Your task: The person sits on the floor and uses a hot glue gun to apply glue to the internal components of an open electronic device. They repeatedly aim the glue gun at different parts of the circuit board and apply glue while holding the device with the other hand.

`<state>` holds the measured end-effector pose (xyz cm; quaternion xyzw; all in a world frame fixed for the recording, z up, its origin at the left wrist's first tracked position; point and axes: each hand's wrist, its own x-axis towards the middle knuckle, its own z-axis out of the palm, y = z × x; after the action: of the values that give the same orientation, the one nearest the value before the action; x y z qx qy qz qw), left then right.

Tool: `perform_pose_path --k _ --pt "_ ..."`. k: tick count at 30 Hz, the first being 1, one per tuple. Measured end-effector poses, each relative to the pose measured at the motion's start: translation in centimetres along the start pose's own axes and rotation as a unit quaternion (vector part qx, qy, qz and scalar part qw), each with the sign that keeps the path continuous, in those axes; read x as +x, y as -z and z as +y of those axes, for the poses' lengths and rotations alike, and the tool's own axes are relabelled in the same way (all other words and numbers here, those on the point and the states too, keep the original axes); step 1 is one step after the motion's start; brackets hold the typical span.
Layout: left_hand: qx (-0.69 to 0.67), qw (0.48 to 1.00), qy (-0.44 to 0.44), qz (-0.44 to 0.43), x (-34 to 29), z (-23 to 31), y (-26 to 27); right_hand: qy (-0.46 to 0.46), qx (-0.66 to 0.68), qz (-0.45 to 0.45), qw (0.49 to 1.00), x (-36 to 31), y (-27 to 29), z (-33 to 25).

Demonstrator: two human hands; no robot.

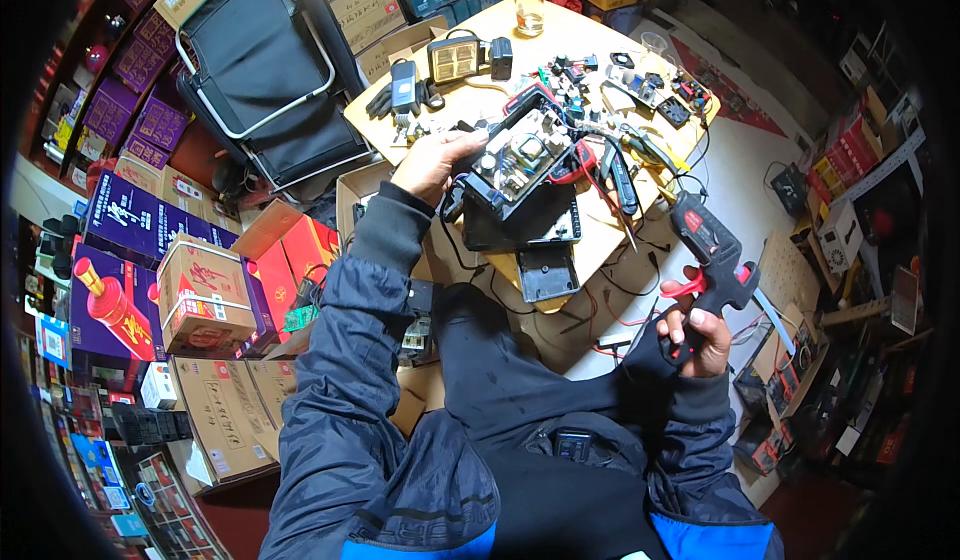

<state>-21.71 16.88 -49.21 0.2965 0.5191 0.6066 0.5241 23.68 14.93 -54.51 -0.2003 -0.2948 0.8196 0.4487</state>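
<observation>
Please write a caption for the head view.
Left hand holds a circuit board in a casing; right hand, a glue gun.

black, red-triggered glue gun (708, 235), black casing (487, 201); pale yellow table (572, 28), navy sleeve (352, 310)

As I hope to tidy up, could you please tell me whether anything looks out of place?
The glass bottle at the far edge looks odd: it seems to hold liquid, yet shares the table with loose electronics. No spill shows.

We count one left grip (437, 167), one right grip (703, 340), one held casing (487, 203), one circuit board (520, 157) inside it, one held gun-shaped tool (705, 235), one metal-framed chair (265, 70), one desk (568, 32) and one glass bottle (528, 15).
</observation>
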Motion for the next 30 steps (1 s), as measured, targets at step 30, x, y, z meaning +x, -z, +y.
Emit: perform_pose_path --k 30 --pt "-0.252 0.954 0.133 -0.091 -19.7 -15.4 -13.8 0.011 0.097 0.022 0.995 -2.8 1.2 1.6"
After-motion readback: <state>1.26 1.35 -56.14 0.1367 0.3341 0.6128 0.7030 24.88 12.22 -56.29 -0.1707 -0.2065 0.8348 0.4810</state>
